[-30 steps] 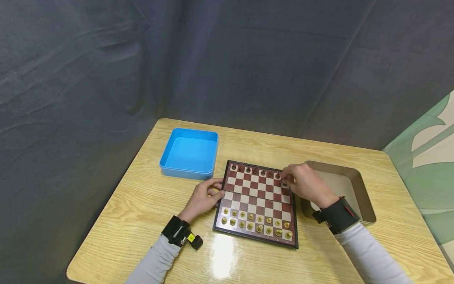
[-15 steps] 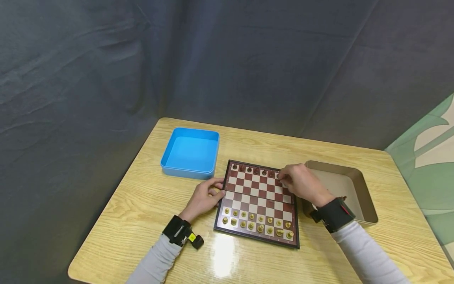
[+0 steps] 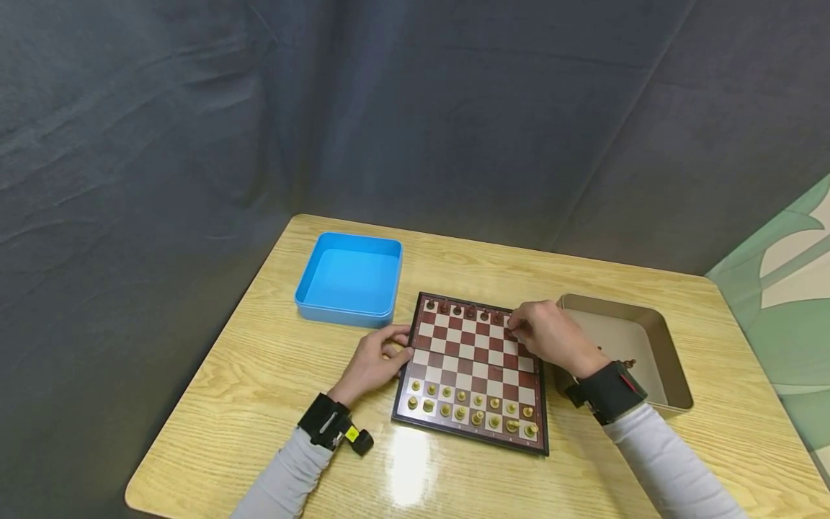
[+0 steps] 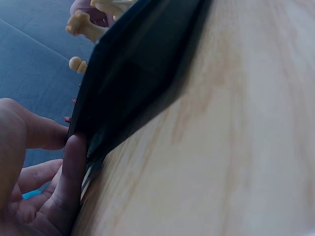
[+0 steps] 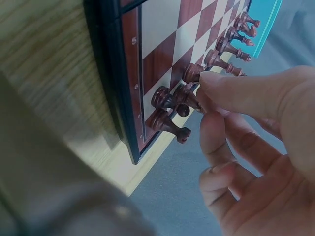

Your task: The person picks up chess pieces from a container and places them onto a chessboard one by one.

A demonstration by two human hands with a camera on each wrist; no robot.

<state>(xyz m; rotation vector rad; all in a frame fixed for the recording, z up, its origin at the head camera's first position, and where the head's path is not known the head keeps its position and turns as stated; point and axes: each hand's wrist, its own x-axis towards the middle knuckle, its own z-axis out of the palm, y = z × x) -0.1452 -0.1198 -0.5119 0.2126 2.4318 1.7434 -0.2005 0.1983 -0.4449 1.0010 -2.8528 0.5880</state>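
My left hand (image 3: 372, 364) grips the left edge of the chessboard (image 3: 465, 351); in the left wrist view, the thumb (image 4: 74, 162) and a finger pinch the black rim. At the far right of the board, my right hand (image 3: 558, 339) pinches a dark red-brown pawn (image 5: 191, 73) between thumb and fingertips, its base right at the squares. Beside it another dark pawn (image 5: 165, 98) stands in front of a corner rook (image 5: 165, 124). A row of dark pieces (image 3: 470, 312) lines the far edge, partly hidden by the hand. Two rows of gold pieces (image 3: 461, 412) stand near me.
A blue box (image 3: 349, 315) sits behind and left of the board. To the right stands a tan box (image 3: 671, 360), with a few small dark pieces (image 3: 629, 363) in it. The wooden table (image 3: 279, 382) meets a dark cloth (image 3: 454, 144) at the back.
My right hand has shifted slightly left from the corner column, where a dark pawn was between its fingers. Dark pieces in the tan box have come into sight. The left hand holds its place.
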